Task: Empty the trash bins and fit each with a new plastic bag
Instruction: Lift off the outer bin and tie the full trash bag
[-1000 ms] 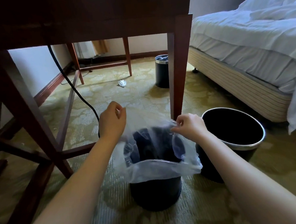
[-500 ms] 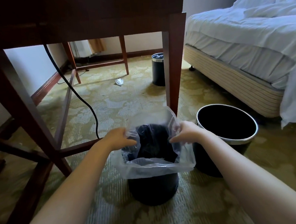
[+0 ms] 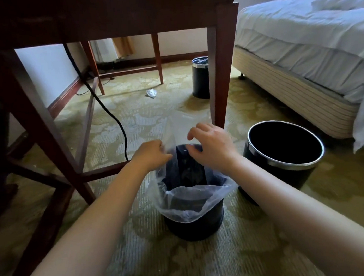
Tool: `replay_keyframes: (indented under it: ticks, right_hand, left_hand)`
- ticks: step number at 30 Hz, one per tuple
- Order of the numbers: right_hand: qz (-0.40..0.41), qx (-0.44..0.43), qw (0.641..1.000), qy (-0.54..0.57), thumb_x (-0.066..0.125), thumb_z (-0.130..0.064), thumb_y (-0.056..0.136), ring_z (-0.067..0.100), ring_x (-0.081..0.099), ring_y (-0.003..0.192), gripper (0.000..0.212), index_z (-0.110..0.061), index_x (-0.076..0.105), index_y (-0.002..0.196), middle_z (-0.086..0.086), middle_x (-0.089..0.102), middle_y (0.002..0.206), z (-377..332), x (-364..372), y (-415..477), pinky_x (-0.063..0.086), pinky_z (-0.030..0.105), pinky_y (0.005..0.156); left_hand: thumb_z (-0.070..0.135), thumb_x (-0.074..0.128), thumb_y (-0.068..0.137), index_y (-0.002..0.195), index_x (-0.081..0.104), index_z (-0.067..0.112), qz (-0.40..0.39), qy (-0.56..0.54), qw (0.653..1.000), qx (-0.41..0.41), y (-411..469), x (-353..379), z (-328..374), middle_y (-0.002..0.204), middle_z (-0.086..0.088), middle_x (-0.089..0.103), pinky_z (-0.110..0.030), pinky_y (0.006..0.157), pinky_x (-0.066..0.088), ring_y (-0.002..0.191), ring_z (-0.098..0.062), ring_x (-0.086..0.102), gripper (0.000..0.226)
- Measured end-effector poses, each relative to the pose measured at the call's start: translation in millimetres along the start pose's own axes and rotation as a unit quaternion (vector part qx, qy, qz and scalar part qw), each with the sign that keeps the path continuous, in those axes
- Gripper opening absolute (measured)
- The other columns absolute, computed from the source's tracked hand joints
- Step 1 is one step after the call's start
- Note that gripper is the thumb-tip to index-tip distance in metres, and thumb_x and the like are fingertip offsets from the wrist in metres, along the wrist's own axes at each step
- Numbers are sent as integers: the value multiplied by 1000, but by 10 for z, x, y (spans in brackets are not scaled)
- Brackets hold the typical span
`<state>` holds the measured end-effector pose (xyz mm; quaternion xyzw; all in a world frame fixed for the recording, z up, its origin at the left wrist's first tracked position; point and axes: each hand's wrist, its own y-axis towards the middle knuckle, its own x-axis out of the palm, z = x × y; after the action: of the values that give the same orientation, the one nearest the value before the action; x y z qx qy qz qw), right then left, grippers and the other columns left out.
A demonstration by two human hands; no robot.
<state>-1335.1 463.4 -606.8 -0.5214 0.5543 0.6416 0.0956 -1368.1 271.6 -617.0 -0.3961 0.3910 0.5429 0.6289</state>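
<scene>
A small black bin stands on the carpet in front of me with a clear plastic bag in it. The bag's near edge is folded over the rim, and its far side stands up above the bin. My left hand pinches the bag's upper left edge. My right hand hovers at the upper right edge with curled fingers, thumb and fingers apart; its hold on the film is unclear. A wider black bin with a metal rim stands unlined to the right. A third bin stands farther back with something inside.
A dark wooden desk stands over the bin, one leg just behind my right hand. A black cable hangs to the floor on the left. A crumpled wrapper lies on the carpet. A bed fills the right side.
Both hands moved from the sides of the bin's rim toward the far side, closer together. The bag's far flap now stands up between them.
</scene>
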Motion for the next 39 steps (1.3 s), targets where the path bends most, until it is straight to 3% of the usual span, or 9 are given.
replay_keyframes:
  ticks: [5, 10, 15, 20, 25, 28, 31, 35, 39]
  right_hand:
    - [-246, -117, 959, 77, 64, -54, 84, 14, 47, 75, 35, -20, 59, 85, -8, 49, 80, -357, 77, -224, 38, 30, 61]
    - [-394, -205, 892, -80, 69, -66, 71, 23, 42, 114, 85, -20, 41, 136, 3, 45, 133, -565, 337, -551, 39, 39, 91]
    - [-331, -161, 925, -100, 53, -24, 92, 27, 58, 107, 38, -16, 49, 129, 5, 61, 120, -516, 354, -496, 37, 36, 79]
    - [-217, 43, 974, -39, 45, -24, 94, 27, 60, 82, 10, -20, 54, 96, 4, 66, 95, -384, 131, -116, 33, 31, 62]
    - [-155, 173, 972, 13, 47, -19, 92, 20, 52, 78, 14, -18, 60, 95, -3, 59, 86, -194, 63, 86, 32, 28, 59]
    - [-137, 184, 973, 10, 49, -18, 91, 22, 57, 88, 12, -17, 60, 97, -2, 59, 92, -121, 90, 135, 34, 28, 63]
    - [-132, 110, 985, -8, 55, -18, 87, 23, 44, 126, 37, -23, 54, 124, 1, 50, 134, -88, 95, 155, 37, 34, 94]
    - [-270, -22, 961, -49, 66, -21, 79, 19, -6, 150, 90, -33, 16, 153, -1, -1, 163, -112, 115, 229, -2, 48, 120]
    - [-334, -36, 939, -74, 69, -44, 77, 20, 10, 149, 81, -30, 32, 148, 2, 21, 159, -112, 331, 203, 2, 53, 119]
  left_hand:
    - [42, 61, 89, 77, 59, 21, -135, 35, 990, 12, -57, 154, -346, 83, -1, 57, -31, 70, 42, 81, -19, 54, 25]
    - [23, 54, 93, 62, 48, 14, 29, -37, 999, -7, -119, 147, -342, 59, -2, 53, -27, 52, 34, 57, -20, 51, 34]
    - [22, 54, 93, 91, 57, 9, 150, -67, 985, -59, -93, 0, -292, 84, -4, 55, -29, 62, 37, 71, -20, 52, 13]
    - [55, 67, 79, 109, 58, 17, -82, -317, 945, -20, -202, -48, -219, 104, 0, 58, -31, 78, 46, 95, -19, 58, 49]
    - [46, 75, 76, 144, 32, 21, -245, -260, 934, -6, -285, -38, -115, 135, 7, 38, -32, 100, 38, 128, -17, 40, 84]
    - [34, 76, 79, 120, 51, 13, -194, -95, 975, 59, -310, 9, -20, 121, 1, 52, -33, 91, 43, 113, -22, 51, 52]
    - [22, 61, 89, 74, 46, 14, -100, 29, 989, 103, -309, 0, 15, 76, -2, 50, -27, 59, 35, 73, -23, 47, 23]
    - [14, 54, 88, 74, 51, 13, -52, 142, 981, 118, -326, -122, 12, 77, -5, 55, -29, 58, 37, 70, -22, 51, 14]
    - [13, 57, 84, 70, 50, 16, 1, 87, 988, 126, -341, -218, -5, 68, 1, 50, -25, 53, 34, 65, -18, 48, 16]
